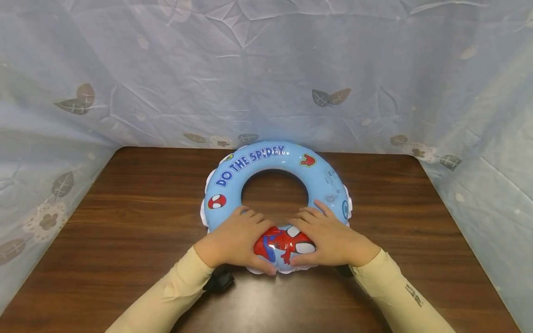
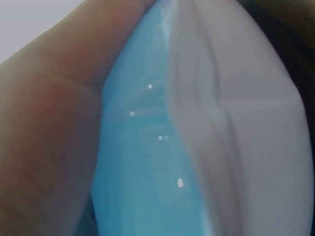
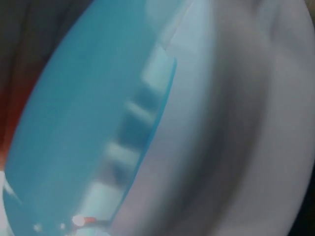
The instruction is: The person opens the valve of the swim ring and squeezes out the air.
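Note:
An inflated light-blue swim ring (image 1: 326, 178) lies on the brown table, its lettering on the far left and a red cartoon figure on the near side. My left hand (image 1: 235, 238) grips the near-left part, thumb at the outer edge and fingers over toward the hole. On the near-right part my right hand (image 1: 335, 236) holds the tube the same way, the figure showing between both hands. The left wrist view has the ring's blue side (image 2: 142, 147) and white side meeting at a seam, with skin close on the left. Blue and white vinyl (image 3: 78, 113) fills the right wrist view.
A dark wood-grain table (image 1: 137, 208) carries the ring. Pale blue curtains (image 1: 258, 83) with leaf prints hang behind it and along both sides. The ring's far edge is close to the table's back edge. Dark straps show at the wrists.

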Tool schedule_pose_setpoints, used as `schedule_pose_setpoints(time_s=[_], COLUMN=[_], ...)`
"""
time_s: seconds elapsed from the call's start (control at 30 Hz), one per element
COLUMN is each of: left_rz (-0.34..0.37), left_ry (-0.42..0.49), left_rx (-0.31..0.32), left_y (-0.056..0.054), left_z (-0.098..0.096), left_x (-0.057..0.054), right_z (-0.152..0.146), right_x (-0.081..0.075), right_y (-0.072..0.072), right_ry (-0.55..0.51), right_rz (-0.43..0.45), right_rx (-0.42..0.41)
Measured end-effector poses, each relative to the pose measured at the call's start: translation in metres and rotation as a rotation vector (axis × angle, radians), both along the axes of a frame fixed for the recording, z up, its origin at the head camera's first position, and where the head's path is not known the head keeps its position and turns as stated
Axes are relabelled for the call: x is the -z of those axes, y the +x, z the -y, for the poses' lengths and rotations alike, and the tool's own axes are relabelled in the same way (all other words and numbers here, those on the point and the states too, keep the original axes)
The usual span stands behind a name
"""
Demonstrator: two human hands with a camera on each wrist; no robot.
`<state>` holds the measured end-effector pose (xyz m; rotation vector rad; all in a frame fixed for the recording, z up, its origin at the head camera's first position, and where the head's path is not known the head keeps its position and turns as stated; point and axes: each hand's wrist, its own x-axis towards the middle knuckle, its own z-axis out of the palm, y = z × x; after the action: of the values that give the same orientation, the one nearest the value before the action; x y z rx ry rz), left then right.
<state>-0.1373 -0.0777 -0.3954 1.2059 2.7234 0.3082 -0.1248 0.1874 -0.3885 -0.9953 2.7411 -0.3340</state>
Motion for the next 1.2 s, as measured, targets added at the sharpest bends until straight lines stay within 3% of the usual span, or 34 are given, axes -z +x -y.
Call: schedule_pose_setpoints(time_s=[0.23,0.43,0.57,0.67,0.73,0.97,1.2], left_rz=[0.009,0.004,-0.019,-0.03,-0.03,-0.031,0.029], left_ry=[-0.001,0.015,0.025,0.009,-0.003,0.0,0.029], left_rx=[-0.002,-0.041,-0.17,-0.306,-0.36,-0.375,-0.515], left_y=[-0.003,-0.006,-0.012,-0.016,-0.019,-0.026,-0.031], left_z=[-0.002,-0.006,-0.001,0.007,0.01,0.015,0.024], left_x=[0.0,-0.001,-0.008,-0.011,-0.011,-0.004,-0.001], right_z=[-0.004,-0.012,-0.017,-0.016,-0.015,-0.015,-0.011], right_x=[0.004,0.001,-0.004,-0.003,0.001,0.01,0.01], right_y=[-0.004,-0.009,-0.012,-0.013,-0.015,-0.019,-0.018], right_ry=[-0.031,-0.054,-0.058,-0.045,-0.035,-0.021,-0.035], right_rz=[-0.026,-0.061,-0.071,-0.048,-0.04,-0.071,-0.053], right_rx=[0.001,-0.016,0.017,0.097,0.146,0.251,0.249])
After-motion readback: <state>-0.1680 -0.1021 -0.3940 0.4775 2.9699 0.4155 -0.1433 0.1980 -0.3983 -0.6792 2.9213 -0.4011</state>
